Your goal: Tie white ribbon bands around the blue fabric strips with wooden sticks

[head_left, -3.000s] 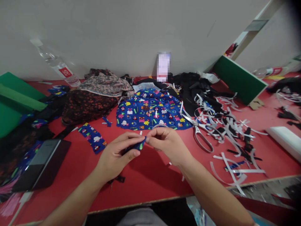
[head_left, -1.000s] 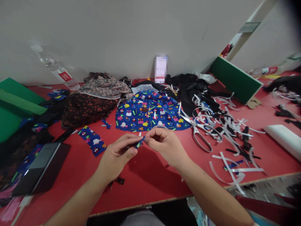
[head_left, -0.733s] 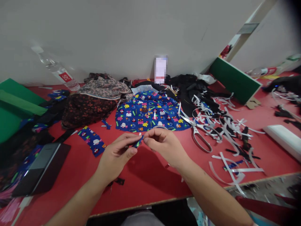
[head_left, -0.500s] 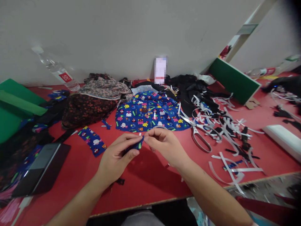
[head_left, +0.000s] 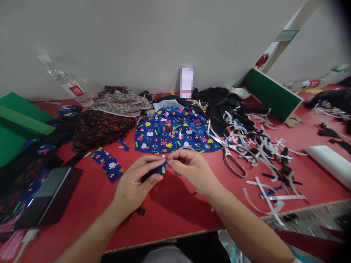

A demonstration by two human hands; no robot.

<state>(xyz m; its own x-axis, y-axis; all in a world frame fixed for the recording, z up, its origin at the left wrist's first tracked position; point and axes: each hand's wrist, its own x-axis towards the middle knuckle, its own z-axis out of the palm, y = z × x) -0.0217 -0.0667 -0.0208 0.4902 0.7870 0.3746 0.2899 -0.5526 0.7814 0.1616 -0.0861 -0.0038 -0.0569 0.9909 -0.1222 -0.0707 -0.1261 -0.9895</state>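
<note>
Above the red table (head_left: pixel 175 215), my left hand (head_left: pixel 138 179) is closed on a small folded piece of blue printed fabric (head_left: pixel 161 168), its thumb below and fingers on top. My right hand (head_left: pixel 189 168) pinches at the right edge of that piece; its fingertips are close together, and whether the cloth is between them is hard to see. Just beyond both hands lies a larger blue cloth (head_left: pixel 175 131) with cartoon animals. A flat strip of the same print (head_left: pixel 108 164) rests left of my left hand. Scissors (head_left: pixel 233 157) lie right of my right hand, handles toward me.
White and dark trimmings (head_left: pixel 268 153) litter the right side. Dark floral fabric (head_left: pixel 104 124) is heaped at the back left, near a water bottle (head_left: pixel 74 89). A black device (head_left: pixel 49 197) sits front left. A phone (head_left: pixel 187 82) leans on the wall; a green board (head_left: pixel 272 95) stands right.
</note>
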